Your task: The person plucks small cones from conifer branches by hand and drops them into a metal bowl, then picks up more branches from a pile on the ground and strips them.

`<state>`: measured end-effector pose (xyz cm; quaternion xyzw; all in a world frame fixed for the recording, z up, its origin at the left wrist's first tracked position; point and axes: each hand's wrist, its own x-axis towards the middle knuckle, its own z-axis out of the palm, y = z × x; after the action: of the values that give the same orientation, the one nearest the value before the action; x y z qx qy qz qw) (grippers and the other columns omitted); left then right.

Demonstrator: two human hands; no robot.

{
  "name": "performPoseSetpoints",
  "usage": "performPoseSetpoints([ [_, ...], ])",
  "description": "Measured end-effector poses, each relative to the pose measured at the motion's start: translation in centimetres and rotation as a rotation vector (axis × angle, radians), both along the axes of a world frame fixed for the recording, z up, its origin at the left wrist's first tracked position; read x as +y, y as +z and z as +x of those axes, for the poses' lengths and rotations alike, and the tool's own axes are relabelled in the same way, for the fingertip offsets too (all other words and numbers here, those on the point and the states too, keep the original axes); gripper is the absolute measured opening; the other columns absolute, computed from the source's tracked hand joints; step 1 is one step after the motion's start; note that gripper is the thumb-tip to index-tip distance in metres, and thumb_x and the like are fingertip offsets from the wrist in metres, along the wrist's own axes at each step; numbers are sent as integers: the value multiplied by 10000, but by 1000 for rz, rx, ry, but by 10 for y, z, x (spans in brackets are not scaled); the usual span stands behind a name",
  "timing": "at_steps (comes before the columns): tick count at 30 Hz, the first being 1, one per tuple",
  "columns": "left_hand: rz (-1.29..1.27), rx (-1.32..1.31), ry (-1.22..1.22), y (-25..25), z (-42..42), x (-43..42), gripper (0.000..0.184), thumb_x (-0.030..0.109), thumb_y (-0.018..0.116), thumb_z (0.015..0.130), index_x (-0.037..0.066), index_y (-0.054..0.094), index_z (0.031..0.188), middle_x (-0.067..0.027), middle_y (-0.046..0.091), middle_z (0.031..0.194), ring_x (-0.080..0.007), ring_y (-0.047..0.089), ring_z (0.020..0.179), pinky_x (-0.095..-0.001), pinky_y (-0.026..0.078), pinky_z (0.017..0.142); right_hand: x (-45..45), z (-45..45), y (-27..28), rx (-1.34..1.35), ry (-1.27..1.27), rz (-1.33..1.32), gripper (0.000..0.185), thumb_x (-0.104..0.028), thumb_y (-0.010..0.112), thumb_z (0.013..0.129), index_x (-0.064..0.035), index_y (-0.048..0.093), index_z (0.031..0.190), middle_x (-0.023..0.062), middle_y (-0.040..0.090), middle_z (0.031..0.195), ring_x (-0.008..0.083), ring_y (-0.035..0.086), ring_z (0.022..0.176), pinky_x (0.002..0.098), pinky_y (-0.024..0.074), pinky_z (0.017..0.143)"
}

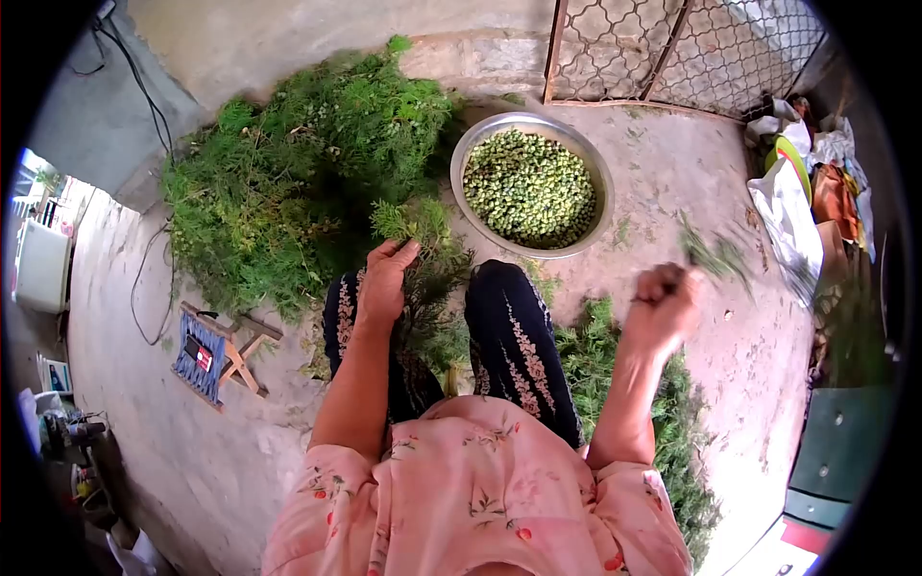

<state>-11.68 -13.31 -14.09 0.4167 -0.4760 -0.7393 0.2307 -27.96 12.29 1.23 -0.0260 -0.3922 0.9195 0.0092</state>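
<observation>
My left hand [386, 278] is closed on a green leafy branch [427, 288] between my knees. Out to the right, my right hand [665, 300] is closed on a small green sprig [715, 254], which is blurred by motion. A metal basin [603, 206] holding many small green cones or seeds stands on the floor in front of my knees. Beyond my left hand lies a big heap of cut green branches [279, 182]. More green foliage [595, 360] lies on the floor beside my right leg, partly hidden by my right arm.
A small folding stool [226, 355] with a dark phone-like object on it stands at the left. Behind the basin is a metal lattice gate [672, 48]. Bags and cloths [788, 211] are piled at the right, near a green cabinet [836, 442]. A cable runs down the left wall.
</observation>
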Motion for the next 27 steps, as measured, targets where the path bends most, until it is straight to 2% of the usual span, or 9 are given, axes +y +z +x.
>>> performPoseSetpoints([
  [4, -61, -42, 121, 29, -1, 17, 517, 272, 656, 768, -35, 434, 1120, -65, 500, 1011, -149, 473, 908, -295, 361, 840, -43, 38, -11, -110, 468, 366, 278, -204, 455, 879, -124, 393, 619, -51, 353, 542, 55, 291, 455, 204, 240, 409],
  [7, -167, -134, -98, 102, 2, 34, 427, 292, 628, 785, -10, 527, 1071, -48, 506, 1001, -144, 473, 904, -285, 378, 808, -65, 109, -34, 706, 1162, 303, 118, -51, 512, 773, -83, 564, 874, 53, 591, 763, 154, 543, 599, 277, 449, 509],
  [10, -153, 18, 60, 25, 5, 10, 312, 260, 608, 795, -2, 581, 962, -59, 543, 951, -154, 492, 842, -280, 388, 743, -72, 165, -50, 1153, 1393, 428, 219, -51, 593, 724, -57, 563, 941, 61, 610, 841, 189, 583, 673, 322, 482, 575],
  [11, -93, -11, 151, 22, 5, 8, 290, 246, 610, 794, -6, 581, 934, -63, 549, 937, -157, 494, 833, -275, 390, 738, -74, 159, -39, 1049, 1524, 557, 244, -41, 604, 706, -47, 562, 946, 76, 607, 861, 213, 589, 718, 323, 486, 605],
  [13, 26, 101, 108, 36, 6, 13, 270, 228, 613, 789, -7, 577, 917, -59, 552, 913, -152, 495, 826, -277, 390, 733, -76, 119, -5, 1134, 1161, 270, 223, -51, 595, 725, -37, 572, 946, 99, 603, 896, 240, 590, 792, 303, 487, 673],
  [17, 78, 55, 176, 50, 7, 11, 249, 174, 625, 770, -8, 571, 931, -59, 563, 859, -147, 512, 751, -291, 408, 650, -38, 56, -20, -71, 490, 180, 168, -194, 449, 828, -58, 534, 777, 31, 534, 715, 130, 484, 597, 223, 415, 510],
  [22, 117, 260, 106, 42, 9, 6, 207, 183, 609, 796, 5, 503, 796, -61, 513, 751, -170, 511, 689, -315, 454, 642, 13, 21, 21, 223, -192, 39, 289, -286, 511, 860, -96, 424, 661, -5, 426, 592, 87, 294, 462, 222, 224, 421],
  [25, 150, 219, 229, 45, 4, 10, 185, 141, 607, 796, -7, 500, 820, -70, 522, 757, -177, 521, 675, -333, 481, 651, 23, 26, 23, 625, -450, 165, 250, -281, 498, 870, -45, 478, 790, 37, 470, 684, 141, 378, 529, 277, 339, 490],
  [27, 181, 255, 149, 57, 6, 16, 201, 115, 616, 788, -27, 504, 875, -88, 545, 795, -189, 534, 689, -353, 491, 656, 29, 38, 10, 631, -220, 82, 222, -257, 461, 887, -44, 487, 943, 105, 551, 798, 240, 531, 729, 399, 449, 674],
])
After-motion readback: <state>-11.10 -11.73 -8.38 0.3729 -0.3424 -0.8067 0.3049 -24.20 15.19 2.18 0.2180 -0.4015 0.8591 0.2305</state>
